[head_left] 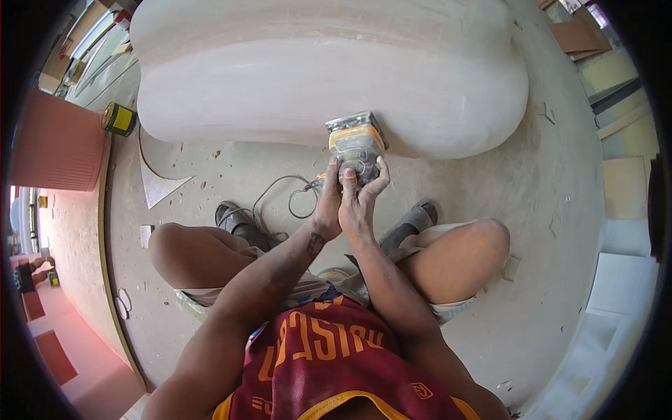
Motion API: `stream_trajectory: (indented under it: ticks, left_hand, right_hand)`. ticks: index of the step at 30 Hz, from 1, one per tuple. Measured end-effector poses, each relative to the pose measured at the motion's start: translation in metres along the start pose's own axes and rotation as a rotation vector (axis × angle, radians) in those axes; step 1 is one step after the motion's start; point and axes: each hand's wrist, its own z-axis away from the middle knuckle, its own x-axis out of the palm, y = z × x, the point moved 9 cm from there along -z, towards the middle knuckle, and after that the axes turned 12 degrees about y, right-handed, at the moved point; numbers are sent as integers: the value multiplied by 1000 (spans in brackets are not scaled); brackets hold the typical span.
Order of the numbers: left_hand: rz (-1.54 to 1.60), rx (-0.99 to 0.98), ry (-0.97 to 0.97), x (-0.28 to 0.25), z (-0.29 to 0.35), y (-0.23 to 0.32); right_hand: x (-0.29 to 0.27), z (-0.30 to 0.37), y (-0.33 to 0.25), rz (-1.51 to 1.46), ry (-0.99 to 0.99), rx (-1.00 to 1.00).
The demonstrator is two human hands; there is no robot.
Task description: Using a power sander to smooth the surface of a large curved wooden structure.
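Both my hands grip a dusty yellow and black power sander (357,145) in front of me. My left hand (327,199) closes on the near left side of its body, and my right hand (364,196) wraps the near right side with the thumb on top. The sander's flat pad meets the lower edge of a large, smooth, whitish rounded form (336,84), which has a faint pinkish band. A dark cord (269,187) loops from the sander over the floor toward my left foot.
On the left, a black and yellow can (119,119) stands beside a pink ribbed block (59,140). A pale curved offcut (159,183) lies on the dusty floor. Boards and panels (625,187) line the right side. Another person's arm (35,271) shows at far left.
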Motion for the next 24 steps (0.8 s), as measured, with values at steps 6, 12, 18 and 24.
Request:
stream_trajectory:
  ticks: [6,12,18,24]
  left_hand:
    - [-8,-11,62,-16,-18,10]
    - [-145,81,158,7,-34,-12]
    - [-40,47,161,-25,-31,13]
    - [34,225,432,-104,-8,96]
  right_hand:
    - [0,-9,23,-300,-110,497]
    - [-32,-34,52,-347,-78,916]
    - [12,-30,46,-268,-312,977]
    - [123,20,35,-274,-451,1074]
